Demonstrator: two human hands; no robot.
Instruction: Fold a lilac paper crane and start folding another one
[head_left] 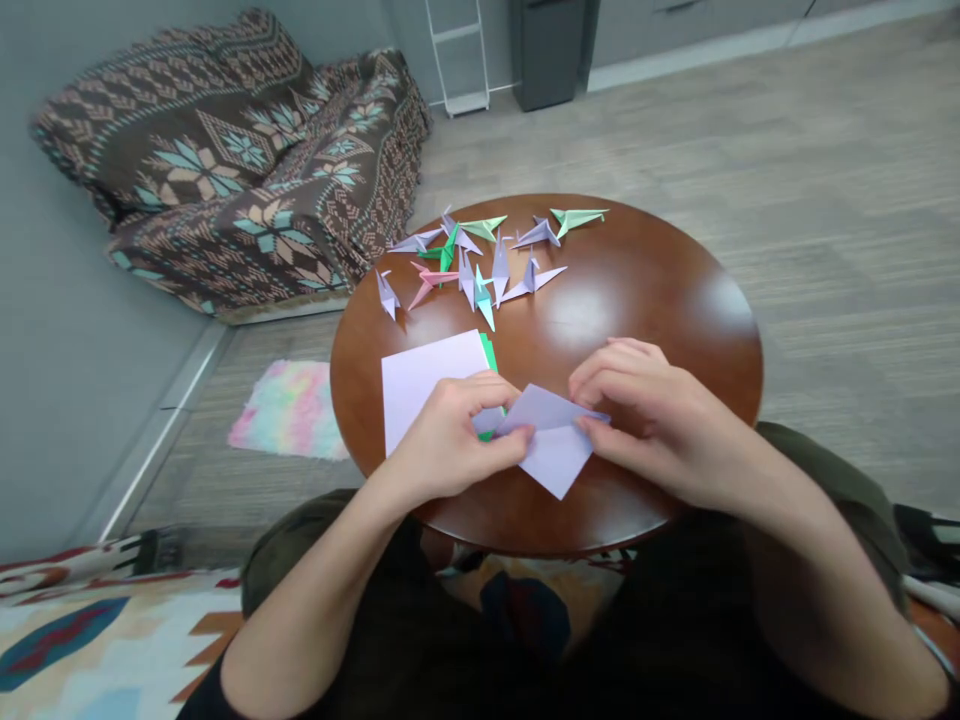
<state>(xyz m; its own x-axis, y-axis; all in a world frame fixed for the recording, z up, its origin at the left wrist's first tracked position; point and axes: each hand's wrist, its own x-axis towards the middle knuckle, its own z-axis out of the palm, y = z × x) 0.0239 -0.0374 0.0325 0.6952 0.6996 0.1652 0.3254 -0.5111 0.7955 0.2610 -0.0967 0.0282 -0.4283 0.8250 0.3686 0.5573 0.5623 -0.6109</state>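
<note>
A lavender sheet of origami paper point(556, 440), partly folded, is held between my two hands over the near part of the round table. My left hand point(466, 430) pinches its left side, thumb on top. At the right corner my right hand point(637, 415) grips the paper between thumb and fingers. Creases run across the sheet, and its underside is hidden. Just left of it lies a stack of lavender paper point(427, 385) with green sheets point(488, 352) showing at its edge; my left hand covers a corner of the stack.
Several folded paper cranes point(532, 282) in lavender, green, pink and blue stand at the far left of the brown round table point(660, 290). A patterned covered sofa point(247, 190) is beyond to the left, with a pastel rug point(289, 410) on the floor.
</note>
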